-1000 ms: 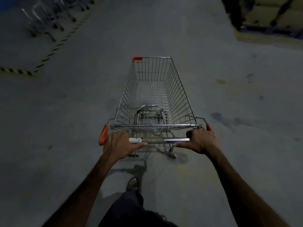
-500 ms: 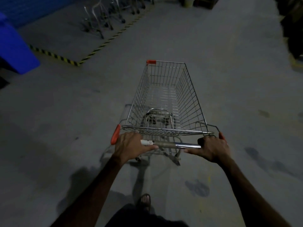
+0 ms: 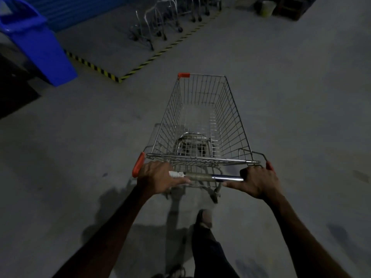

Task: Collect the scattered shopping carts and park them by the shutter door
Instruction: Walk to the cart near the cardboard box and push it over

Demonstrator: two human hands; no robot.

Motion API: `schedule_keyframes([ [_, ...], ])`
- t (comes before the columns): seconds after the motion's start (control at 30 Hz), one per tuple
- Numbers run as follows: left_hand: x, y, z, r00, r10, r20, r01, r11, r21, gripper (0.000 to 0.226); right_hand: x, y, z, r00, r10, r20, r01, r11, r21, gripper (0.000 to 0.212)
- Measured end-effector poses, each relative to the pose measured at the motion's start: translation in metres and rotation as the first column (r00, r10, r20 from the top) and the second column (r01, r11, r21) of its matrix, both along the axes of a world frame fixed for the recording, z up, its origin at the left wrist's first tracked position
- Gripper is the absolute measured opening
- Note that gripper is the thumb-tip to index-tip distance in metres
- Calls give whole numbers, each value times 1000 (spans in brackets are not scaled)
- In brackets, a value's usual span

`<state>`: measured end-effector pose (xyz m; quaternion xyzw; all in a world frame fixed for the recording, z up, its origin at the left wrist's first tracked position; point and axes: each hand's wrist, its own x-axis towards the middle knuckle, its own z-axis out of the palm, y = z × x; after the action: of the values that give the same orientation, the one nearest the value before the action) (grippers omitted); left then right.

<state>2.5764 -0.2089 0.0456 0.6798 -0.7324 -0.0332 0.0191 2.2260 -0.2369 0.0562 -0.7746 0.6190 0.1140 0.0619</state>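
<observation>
At the upper left of the frame we saw a blue bin [image 3: 38, 47] standing on the concrete floor [image 3: 301, 97], with the blue ribbed shutter door [image 3: 84, 9] behind it along the top edge. A strip of yellow and black tape [image 3: 152, 59] ran from beside the bin to a corner near the upper middle and then turned up toward the top of the frame. Inside that marked area, at the top centre, we saw a row of parked carts [image 3: 160, 23], dim and partly cut off by the frame edge. At the upper right stood a pale bucket [image 3: 267, 8] next to some dark shapes we could not make out. Between our cart and the taped corner lay only bare floor.

The shopping cart [image 3: 202, 121] sat in the middle of the frame, its wire basket holding nothing, a red corner cap at its far left rim and red end caps by the handle [image 3: 212, 177]. It pointed up the frame, to the right of the taped corner and well apart from the parked row.

Our left hand [image 3: 158, 177] curled over the left end of the handle, fingers wrapped on the bar just beside the red cap. Our right hand [image 3: 257, 181] gripped the right end in a closed fist, thumb lying along the bar. One foot [image 3: 203, 217] showed on the floor below the handle, blurred
</observation>
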Motion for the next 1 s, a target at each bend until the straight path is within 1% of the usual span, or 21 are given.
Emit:
schedule_keyframes([
  [0.07,8,-27,-16,999,-14,38,21,981,-194,90,3,-34,0,1000,18,4,-18,1000,-9,100],
  [0.1,11,-40,-23,999,-49,23,54,951,-304,85,4,-52,0,1000,26,8,-26,1000,-8,100],
  [0.13,14,-53,-30,995,-97,7,90,897,-433,79,6,-69,1,999,34,12,-34,999,-3,99],
  [0.17,14,-67,-32,992,-127,5,110,843,-527,74,8,-88,1,999,44,18,-44,999,0,98],
  [0.2,13,-81,-27,993,-117,15,105,824,-557,73,10,-106,2,998,54,24,-55,998,5,98],
  [0.23,13,-97,-23,996,-89,20,86,844,-530,73,12,-124,3,997,66,29,-66,998,12,98],
  [0.3,15,-127,-17,999,-45,18,48,910,-411,73,16,-156,4,995,92,27,-92,996,17,97],
  [0.4,23,-164,-13,997,-71,-42,56,959,-277,75,22,-205,3,993,116,33,-116,993,14,97],
  [0.47,24,-188,-4,996,-26,-91,13,989,-146,76,27,-239,1,991,134,29,-135,991,11,97],
  [0.53,22,-212,7,994,90,-63,-87,996,36,79,33,-270,2,988,153,17,-154,988,18,97],
  [0.6,22,-239,19,982,186,-38,-177,969,174,84,39,-299,4,985,173,16,-173,985,21,98],
  [0.7,32,-277,15,970,240,-38,-225,945,236,88,52,-344,5,982,190,5,-190,982,16,99],
  [0.8,49,-314,8,959,281,-29,-269,939,215,98,68,-389,3,979,203,-12,-203,979,8,102],
  [0.87,63,-339,4,964,266,-21,-258,949,181,103,81,-418,2,976,217,-10,-217,976,0,101],
  [0.97,83,-377,4,971,240,15,-240,960,147,94,104,-459,2,974,226,-19,-226,974,-6,98],
  [1.0,92,-389,4,969,245,1,-243,960,139,92,112,-473,2,972,233,-24,-234,972,-17,98],
])
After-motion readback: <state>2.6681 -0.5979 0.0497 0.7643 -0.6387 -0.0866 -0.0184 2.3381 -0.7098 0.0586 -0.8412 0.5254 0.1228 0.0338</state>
